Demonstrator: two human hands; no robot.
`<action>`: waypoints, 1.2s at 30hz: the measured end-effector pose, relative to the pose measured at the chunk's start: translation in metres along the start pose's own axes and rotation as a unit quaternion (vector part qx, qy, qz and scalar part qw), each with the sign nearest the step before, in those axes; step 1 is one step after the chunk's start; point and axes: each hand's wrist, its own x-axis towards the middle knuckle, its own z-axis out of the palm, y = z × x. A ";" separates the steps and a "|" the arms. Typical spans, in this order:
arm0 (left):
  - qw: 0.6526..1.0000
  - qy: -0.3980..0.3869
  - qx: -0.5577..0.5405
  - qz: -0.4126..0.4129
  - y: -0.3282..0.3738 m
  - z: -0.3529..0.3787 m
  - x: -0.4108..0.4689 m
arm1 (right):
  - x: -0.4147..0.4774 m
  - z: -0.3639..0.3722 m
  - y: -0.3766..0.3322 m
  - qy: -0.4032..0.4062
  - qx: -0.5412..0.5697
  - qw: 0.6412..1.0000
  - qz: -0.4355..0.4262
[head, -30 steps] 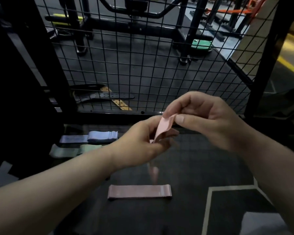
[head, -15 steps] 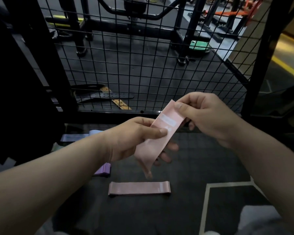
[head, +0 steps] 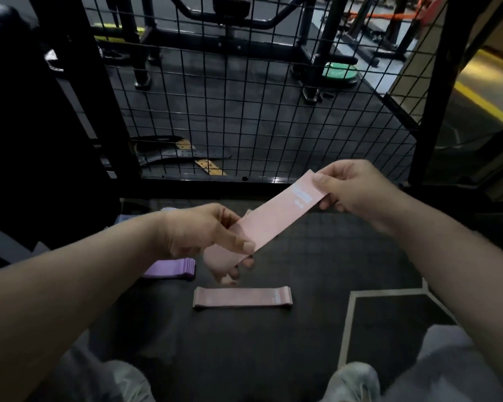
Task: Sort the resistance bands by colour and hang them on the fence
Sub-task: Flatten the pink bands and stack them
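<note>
We've got a pink band [head: 273, 223] held flat between our hands: the left hand [head: 198, 233] pinches its lower end, the right hand [head: 357, 190] pinches its upper end, above the floor [head: 273, 358] near the fence [head: 215, 182]. A second pink band [head: 241, 297] lies on the floor below, with a purple stack [head: 172, 268] just to its left.

We find the held band [head: 273, 221] in the air between the two hands. The left hand [head: 204, 236] grips its nearer, lower end, and the right hand [head: 357, 192] pinches its farther, upper end. Below it, a second band [head: 241, 297] lies flat on the floor [head: 273, 352]. A stack of bands [head: 172, 268] lies left of this one, partly under the left forearm. The fence [head: 244, 97] stands behind all of them, and a belt [head: 186, 153] lies on the ground beyond it.
</note>
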 end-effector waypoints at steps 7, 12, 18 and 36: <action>0.948 0.143 0.196 -0.206 -0.080 -0.054 0.019 | 0.026 0.077 0.126 -0.010 0.000 0.982 0.186; 0.925 0.271 0.143 -0.225 -0.133 -0.082 0.041 | 0.015 0.132 0.203 0.012 0.039 0.956 0.289; 0.895 0.363 0.042 -0.256 -0.194 -0.073 0.107 | 0.025 0.164 0.262 0.028 0.031 0.940 0.339; 0.844 0.469 0.004 -0.260 -0.276 -0.074 0.172 | 0.046 0.201 0.330 0.032 -0.167 0.939 0.298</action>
